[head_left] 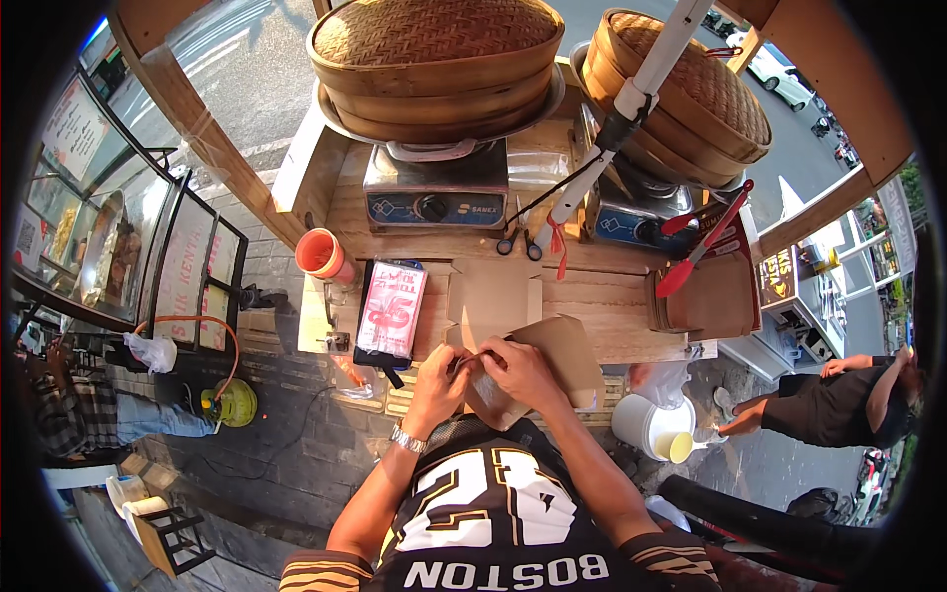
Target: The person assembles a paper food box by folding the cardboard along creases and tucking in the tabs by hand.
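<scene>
Head view, left hand (442, 383), right hand (523, 373), fingers curled at carton (491, 403)

Boxes (567, 360) lt. brn. — steamers (434, 39) tan, woven; tongs (676, 279) red; cups (321, 255) orange; counter (604, 296) pale wood-grain — jersey (444, 541) blk. w/ wht. numerals, gold trim.

head | left grip (444, 383) + right grip (521, 375): pinching brown carton (564, 361) | scissors (534, 252): on wooden counter (626, 311)
</scene>
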`<state>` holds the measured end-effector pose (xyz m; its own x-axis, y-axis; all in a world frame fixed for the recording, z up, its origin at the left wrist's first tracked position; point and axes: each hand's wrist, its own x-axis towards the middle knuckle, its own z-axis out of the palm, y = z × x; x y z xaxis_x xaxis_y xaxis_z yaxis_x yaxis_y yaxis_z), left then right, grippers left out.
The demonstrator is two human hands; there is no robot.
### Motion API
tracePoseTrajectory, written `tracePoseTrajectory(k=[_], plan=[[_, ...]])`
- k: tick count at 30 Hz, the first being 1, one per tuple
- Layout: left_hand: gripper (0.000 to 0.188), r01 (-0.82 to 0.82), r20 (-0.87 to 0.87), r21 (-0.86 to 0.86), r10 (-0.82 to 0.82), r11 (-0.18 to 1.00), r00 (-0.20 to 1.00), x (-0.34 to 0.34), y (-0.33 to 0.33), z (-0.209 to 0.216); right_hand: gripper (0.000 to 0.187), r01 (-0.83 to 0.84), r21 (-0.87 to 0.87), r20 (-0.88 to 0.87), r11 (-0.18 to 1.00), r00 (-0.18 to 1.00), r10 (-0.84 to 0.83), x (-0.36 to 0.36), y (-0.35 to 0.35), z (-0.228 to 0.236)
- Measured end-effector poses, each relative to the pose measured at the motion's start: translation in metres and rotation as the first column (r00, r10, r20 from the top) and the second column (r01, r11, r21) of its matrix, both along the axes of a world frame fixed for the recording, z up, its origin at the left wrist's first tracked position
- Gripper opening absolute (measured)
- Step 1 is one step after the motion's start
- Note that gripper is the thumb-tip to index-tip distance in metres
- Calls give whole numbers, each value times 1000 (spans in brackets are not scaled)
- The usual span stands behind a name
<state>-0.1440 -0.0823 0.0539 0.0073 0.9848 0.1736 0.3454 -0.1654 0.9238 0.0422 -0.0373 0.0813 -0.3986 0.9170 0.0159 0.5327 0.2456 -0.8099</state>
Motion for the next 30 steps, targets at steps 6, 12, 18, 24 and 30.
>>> tracePoseTrajectory(k=[6, 12, 18, 24, 30], plan=[[14, -9, -71, 48, 12, 999, 997, -3, -1, -4, 16, -20, 32, 10, 999, 1000, 20, -3, -2, 1], [14, 34, -39, 32, -33, 999, 999, 0, 1, -5, 16, -41, 51, 35, 998, 999, 39, -3, 0, -1], [16, 83, 101, -147, -69, 986, 993, -4, 2, -3, 15, 28, 76, -17, 997, 1000, -27, -2, -1, -3], [14, 7, 315, -404, 132, 915, 940, -1, -4, -2, 17, 286, -192, -223, 939, 919, -326, -16, -23, -16], [10, -105, 189, -122, 127, 987, 974, 13, -10, -2, 21, 230, -409, -330, 883, 865, -378, -14, -22, -33]])
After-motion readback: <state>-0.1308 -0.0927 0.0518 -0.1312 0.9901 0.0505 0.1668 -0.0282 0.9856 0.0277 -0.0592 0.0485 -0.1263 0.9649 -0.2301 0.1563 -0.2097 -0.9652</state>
